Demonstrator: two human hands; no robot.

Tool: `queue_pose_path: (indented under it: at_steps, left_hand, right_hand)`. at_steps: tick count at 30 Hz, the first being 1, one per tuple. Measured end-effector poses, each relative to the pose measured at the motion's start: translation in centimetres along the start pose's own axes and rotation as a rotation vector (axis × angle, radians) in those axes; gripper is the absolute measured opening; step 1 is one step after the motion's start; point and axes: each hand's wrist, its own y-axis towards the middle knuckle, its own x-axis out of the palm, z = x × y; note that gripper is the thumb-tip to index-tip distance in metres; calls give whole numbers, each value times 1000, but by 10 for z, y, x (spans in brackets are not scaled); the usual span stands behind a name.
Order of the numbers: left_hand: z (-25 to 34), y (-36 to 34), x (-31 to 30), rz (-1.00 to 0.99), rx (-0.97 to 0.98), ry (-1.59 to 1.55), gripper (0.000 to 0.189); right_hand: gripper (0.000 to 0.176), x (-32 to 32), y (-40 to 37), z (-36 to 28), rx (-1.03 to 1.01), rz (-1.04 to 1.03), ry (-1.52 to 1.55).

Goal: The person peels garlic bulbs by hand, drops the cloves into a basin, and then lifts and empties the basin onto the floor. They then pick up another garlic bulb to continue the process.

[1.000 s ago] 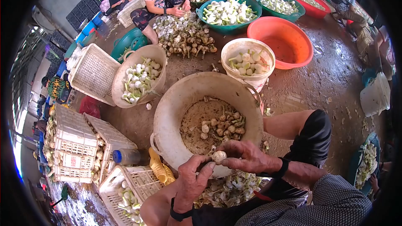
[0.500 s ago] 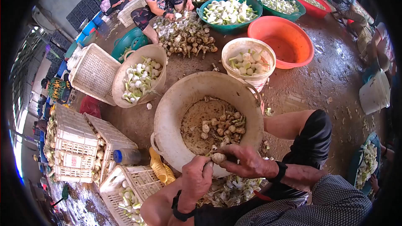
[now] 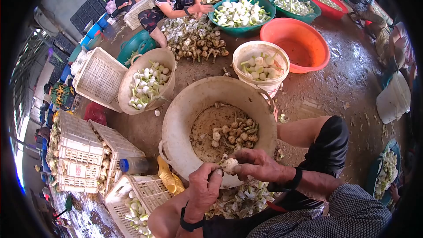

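A pale garlic bulb (image 3: 229, 165) is held over the near rim of a large off-white tub (image 3: 176, 119). My right hand (image 3: 262, 166) grips the bulb from the right, thumb and fingers closed around it. Pressed against its left side, at the stem and loose skin, is my left hand (image 3: 205, 184), its thumb and fingers pinched together. In the tub lies a pile of unpeeled brownish garlic bulbs (image 3: 240, 134) with dirt on the bottom. Below my hands, a heap of shed garlic skins (image 3: 242, 200) lies between my legs.
A white bucket (image 3: 261, 64) and a beige tub (image 3: 147, 79) hold peeled garlic. Beyond stand an orange basin (image 3: 299, 46) and a green basin (image 3: 241, 13) of garlic. White crates (image 3: 79, 150) and a bottle (image 3: 134, 165) are at left. A co-worker (image 3: 176, 0) sits across.
The bulb has turned in my fingers and now shows a whiter side. My left hand has shifted slightly. The co-worker across has stretched an arm toward the green basin.
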Motion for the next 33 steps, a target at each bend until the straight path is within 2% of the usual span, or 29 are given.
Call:
queue_pose_path:
  at_steps: [4, 7, 9, 12, 13, 17, 20, 22, 23, 24, 26, 27, 28, 30, 33]
  left_hand:
    - [-7, 2, 0, 38, 74, 10, 10]
    - [-15, 3, -5, 71, 12, 34, 9]
    - [-27, 3, -9, 157, -30, 72, 8]
    - [-26, 6, -21, 249, 8, 145, 10]
    - [-24, 7, -22, 298, 4, 138, 10]
    - [-20, 6, -28, 332, -43, 157, 10]
    - [-18, 5, -27, 266, -98, 125, 11]
    - [-21, 4, -24, 59, 39, 113, 16]
    - [-18, 4, -23, -78, -38, 11, 20]
    - [-13, 2, -21, -78, -39, 11, 20]
    - [0, 0, -16, -300, -128, -176, 24]
    - [-8, -2, -13, -337, -176, -374, 33]
    - [-7, -3, -12, -335, -177, -375, 33]
    - [-5, -4, -10, -297, -293, -621, 31]
    - [-4, -3, -12, -242, -298, -710, 25]
  right_hand:
    - [32, -6, -1, -3, 37, -43, 29]
    - [29, -12, -2, -2, 4, -81, 205]
    - [28, -15, -4, -8, 22, -103, 431]
    - [28, -23, -4, -13, 26, -164, 552]
    - [36, -26, -3, -11, 5, -186, 595]
    - [46, -28, -4, -14, -34, -246, 711]
    - [46, -30, -3, -10, -40, -278, 773]
    - [45, -28, -3, -8, -41, -267, 767]
    - [44, -27, -3, -6, -41, -257, 760]
    - [44, -27, -3, -5, -40, -257, 760]
    - [41, -27, -3, -2, -25, -276, 706]
    - [41, -27, -3, 0, -23, -277, 706]
    - [38, -26, -3, 1, -18, -271, 654]
    - [36, -25, -5, 2, -10, -268, 601]
    - [33, -23, -9, -3, -130, -257, 177]
